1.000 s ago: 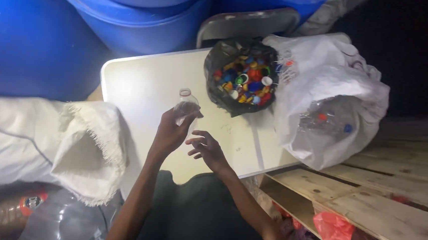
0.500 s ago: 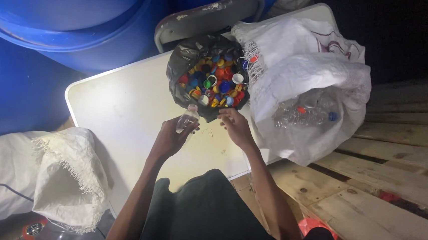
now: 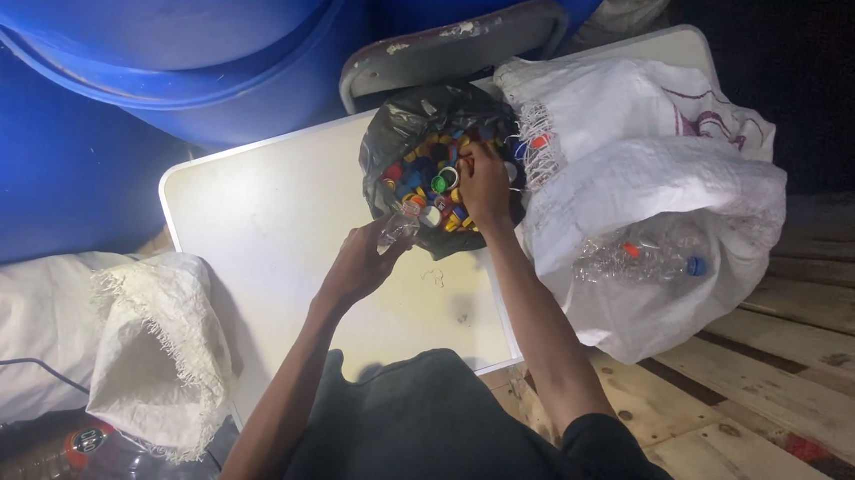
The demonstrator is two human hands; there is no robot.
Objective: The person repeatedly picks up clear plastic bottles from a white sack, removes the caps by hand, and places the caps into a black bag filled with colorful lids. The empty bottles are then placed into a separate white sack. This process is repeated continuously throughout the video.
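Note:
My left hand (image 3: 359, 263) grips a small clear plastic bottle (image 3: 397, 228) by its body, just at the near edge of a black plastic bag (image 3: 395, 132). The bag is full of coloured bottle caps (image 3: 422, 174). My right hand (image 3: 481, 186) reaches into the bag and rests on the caps, fingers curled; whether it holds a cap is hidden. Both hands are over a white table top (image 3: 268, 219).
A white woven sack (image 3: 674, 157) holding clear bottles (image 3: 642, 260) lies at the right of the bag. Another open white sack (image 3: 154, 351) sits at the lower left. Blue drums (image 3: 161, 41) stand behind the table. Wooden pallet boards (image 3: 798, 396) are on the right.
My right hand has moved from the table top up into the bag of caps. My left hand with the bottle has come closer to the bag. The view has shifted.

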